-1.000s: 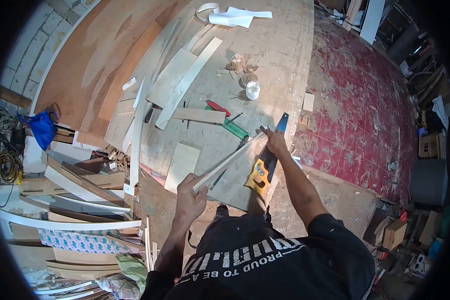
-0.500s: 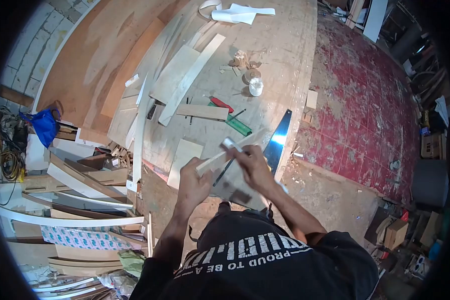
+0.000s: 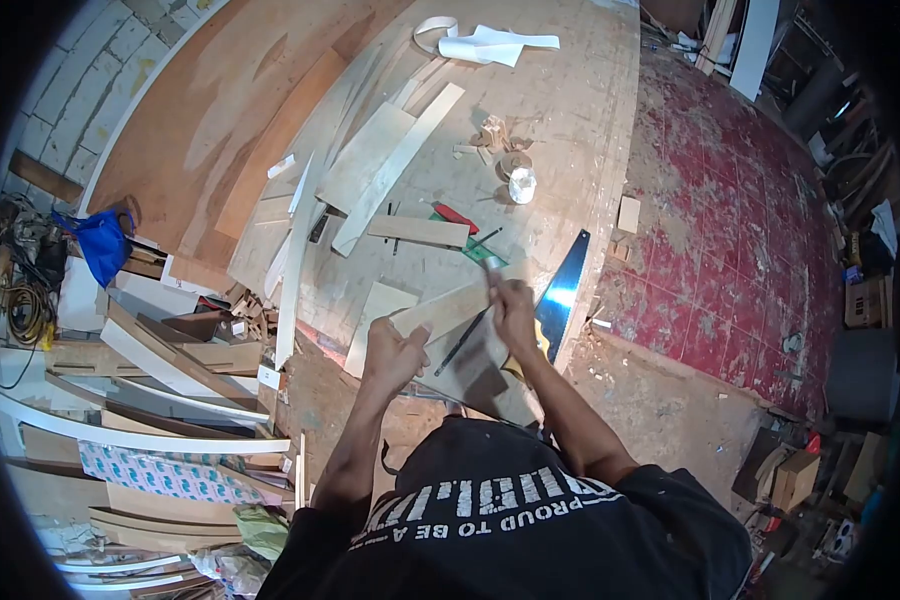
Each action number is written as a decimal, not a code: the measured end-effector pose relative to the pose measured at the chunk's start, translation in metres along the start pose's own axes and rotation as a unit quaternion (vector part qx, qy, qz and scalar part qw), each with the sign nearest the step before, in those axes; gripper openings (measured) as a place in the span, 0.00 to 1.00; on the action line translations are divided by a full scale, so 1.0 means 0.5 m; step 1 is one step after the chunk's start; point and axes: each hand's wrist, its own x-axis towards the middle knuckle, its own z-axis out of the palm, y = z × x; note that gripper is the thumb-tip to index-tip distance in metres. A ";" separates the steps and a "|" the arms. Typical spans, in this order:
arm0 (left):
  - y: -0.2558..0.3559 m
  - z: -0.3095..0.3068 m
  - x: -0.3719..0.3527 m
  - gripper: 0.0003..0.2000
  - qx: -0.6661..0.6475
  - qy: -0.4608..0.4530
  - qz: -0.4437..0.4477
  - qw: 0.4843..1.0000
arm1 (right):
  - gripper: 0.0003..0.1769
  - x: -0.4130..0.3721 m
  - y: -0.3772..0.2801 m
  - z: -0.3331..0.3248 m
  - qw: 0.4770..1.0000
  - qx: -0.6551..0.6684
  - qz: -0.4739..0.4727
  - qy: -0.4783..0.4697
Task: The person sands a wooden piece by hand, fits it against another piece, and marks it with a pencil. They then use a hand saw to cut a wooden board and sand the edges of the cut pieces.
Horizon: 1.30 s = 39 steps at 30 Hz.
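My left hand (image 3: 396,352) is closed round the near left end of a short wooden board (image 3: 443,310), its thumb on top. At the board's far right end, my right hand (image 3: 513,312) grips a small tool (image 3: 493,266) whose shape is blurred. A dark, thin stick (image 3: 460,345) lies just below the board. To the right rests a handsaw (image 3: 567,285) with a shiny blade and a yellow handle. Beyond my hands, another wooden strip (image 3: 417,231) lies by a red tool (image 3: 454,217) and a green object (image 3: 482,251).
A white cup (image 3: 522,185) stands beside wood scraps (image 3: 492,135). Long boards (image 3: 400,165) lie at the back left of the worktable (image 3: 580,120). A blue bag (image 3: 101,248) and curved wood pieces are at the left. Red tiled floor (image 3: 710,230) spans the right.
The board's face has tilted more into view. My right hand and the tool have shifted to the board's far end. The whole view has moved slightly.
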 end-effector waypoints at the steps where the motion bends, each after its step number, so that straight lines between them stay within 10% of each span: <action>1: -0.006 0.003 0.000 0.15 -0.001 -0.001 0.002 1.000 | 0.15 0.007 0.058 0.011 0.994 -0.008 0.102 -0.044; 8: 0.026 0.007 -0.017 0.25 -0.122 -0.026 0.013 0.992 | 0.21 -0.010 -0.241 -0.062 0.977 0.192 -0.035 -0.088; 17: 0.004 0.009 -0.020 0.29 -0.050 0.009 0.066 0.997 | 0.26 -0.002 -0.313 -0.081 0.967 0.194 -0.129 -0.104; 30: -0.038 0.021 -0.055 0.18 -0.131 0.038 -0.011 0.991 | 0.15 0.037 0.227 0.084 0.956 -0.142 0.195 -0.166; 39: -0.087 -0.001 -0.052 0.18 -0.230 0.113 -0.081 0.963 | 0.18 -0.022 0.064 0.050 0.935 -0.102 0.257 -0.224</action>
